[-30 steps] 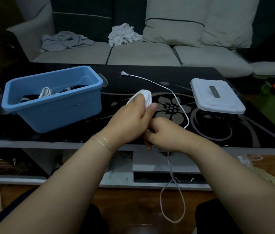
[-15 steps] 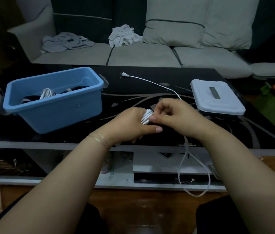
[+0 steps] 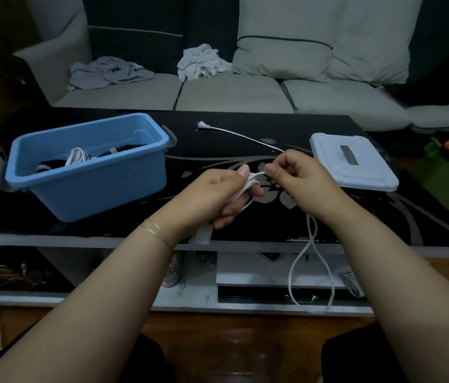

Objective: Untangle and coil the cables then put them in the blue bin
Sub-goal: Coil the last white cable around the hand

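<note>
From the head view, your left hand has its fingers curled round a small coil of white cable, held above the black surface. Your right hand pinches the same cable just beside the coil. A loop of it hangs below the surface edge, and its plug lies further back. The blue bin stands to the left with cables inside; a white lid lies to the right

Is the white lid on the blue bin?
No, the lid lies flat on the table to the right, apart from the open bin.
</note>
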